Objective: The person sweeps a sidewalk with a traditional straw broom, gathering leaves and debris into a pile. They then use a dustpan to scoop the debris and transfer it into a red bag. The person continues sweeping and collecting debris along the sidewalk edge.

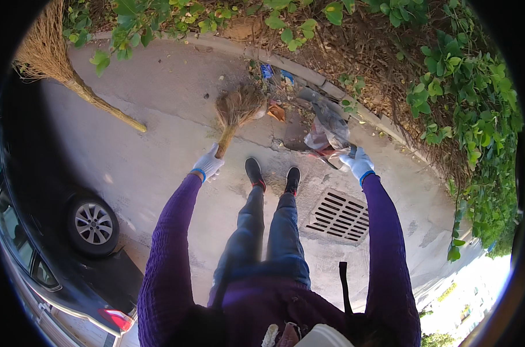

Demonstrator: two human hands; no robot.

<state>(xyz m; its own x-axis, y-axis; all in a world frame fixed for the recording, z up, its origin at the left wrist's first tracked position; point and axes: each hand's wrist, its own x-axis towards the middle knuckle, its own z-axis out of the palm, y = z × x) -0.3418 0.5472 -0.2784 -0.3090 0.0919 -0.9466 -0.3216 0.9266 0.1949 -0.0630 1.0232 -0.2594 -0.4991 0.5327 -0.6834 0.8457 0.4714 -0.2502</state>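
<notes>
My left hand (208, 164), in a white knit glove with a blue cuff, grips the handle of a short straw hand broom (240, 106). Its bristles rest on the pavement, beside an orange-brown scrap (276, 112). In a matching glove, my right hand (358, 165) is closed at a crumpled translucent plastic bag (327, 130), with a short dark handle-like piece beside its fingers. Under the bag lies a flat brownish piece (296, 134), perhaps a dustpan, partly hidden. Blue wrappers (266, 71) and dry leaf litter lie by the kerb.
A larger twig broom (84, 89) is at the upper left. A black parked car (50, 208) stands on the left. The stone kerb (305, 73) borders leafy shrubs (457, 86). A slotted drain grate (340, 215) is set in the pavement right of my feet.
</notes>
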